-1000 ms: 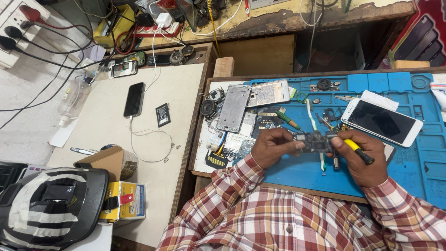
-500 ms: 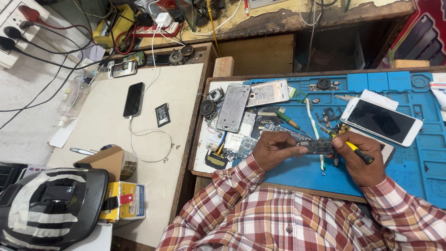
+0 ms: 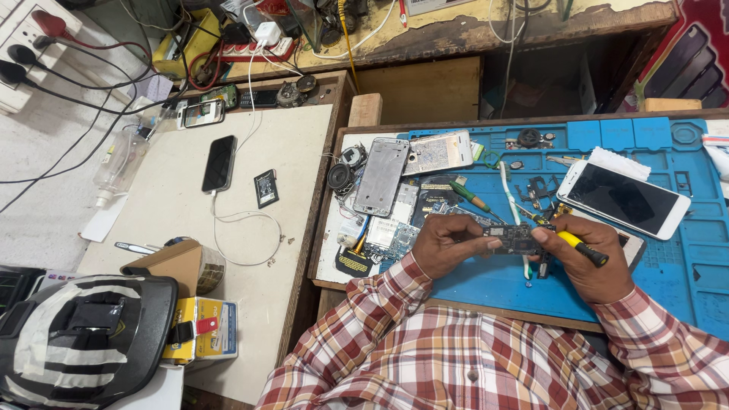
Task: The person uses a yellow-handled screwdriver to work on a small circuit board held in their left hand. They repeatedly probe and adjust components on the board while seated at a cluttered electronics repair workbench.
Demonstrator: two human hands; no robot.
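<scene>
My left hand [image 3: 446, 243] pinches a small dark circuit board [image 3: 513, 238] by its left end, just above the blue work mat [image 3: 668, 258]. My right hand [image 3: 586, 267] grips a yellow-handled screwdriver [image 3: 577, 247], its tip at the board's right end. A white smartphone [image 3: 624, 199] lies face up just beyond my right hand. A bare metal phone frame [image 3: 380, 176] and a phone back panel [image 3: 440, 152] lie to the upper left of my left hand, among loose small parts.
On the pale table to the left lie a black phone [image 3: 219, 162] on a white cable, a small battery [image 3: 266, 188] and a tape roll [image 3: 199, 267]. A black helmet [image 3: 83, 342] sits at bottom left. Power strips and tangled wires crowd the back shelf.
Both hands have stayed in place over the mat; the board and screwdriver shifted only slightly between my fingers.
</scene>
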